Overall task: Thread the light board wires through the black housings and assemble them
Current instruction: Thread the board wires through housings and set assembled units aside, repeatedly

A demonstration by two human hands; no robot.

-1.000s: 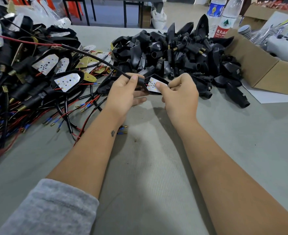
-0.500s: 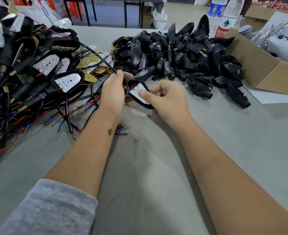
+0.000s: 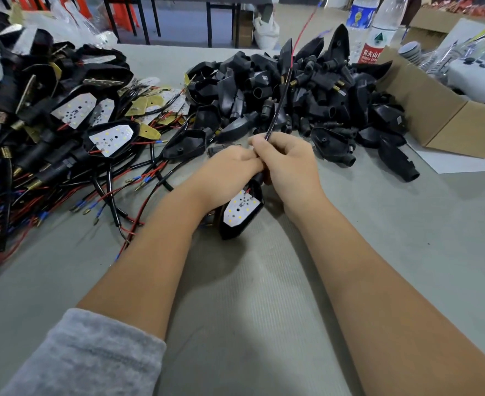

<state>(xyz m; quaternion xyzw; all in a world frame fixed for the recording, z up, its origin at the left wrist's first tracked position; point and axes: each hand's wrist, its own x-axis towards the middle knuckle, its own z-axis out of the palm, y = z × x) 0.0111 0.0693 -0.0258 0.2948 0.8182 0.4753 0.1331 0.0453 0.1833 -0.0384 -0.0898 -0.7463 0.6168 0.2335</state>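
1. Holding the black housing (image 3: 242, 221) low over the grey table (image 3: 264, 310), you've got it nearest you, its light board (image 3: 239, 208) seated face up and its pointed end aimed back at your body.
2. Your left hand (image 3: 229, 172) curls around the housing's neck end; the fingers themselves are hidden from this angle, so how tight that hold is, I cannot tell.
3. Your right hand (image 3: 289, 164) sits touching the left, just beyond the neck, thumb and forefinger pinched narrow on the black sleeved wire (image 3: 277, 110).
4. Here's the key line: the housing hangs below and toward you from the pinch, while the wire runs straight up and away, its red wire (image 3: 304, 27) tip high above. One long axis, housing to wire tip.
5. My read: the wire looks threaded, and drawing it along that axis with the right hand would take out the slack.
6. Farther out, the loose housings pile (image 3: 307, 90) waits behind your hands; the finished assemblies (image 3: 64, 124) sit far left.
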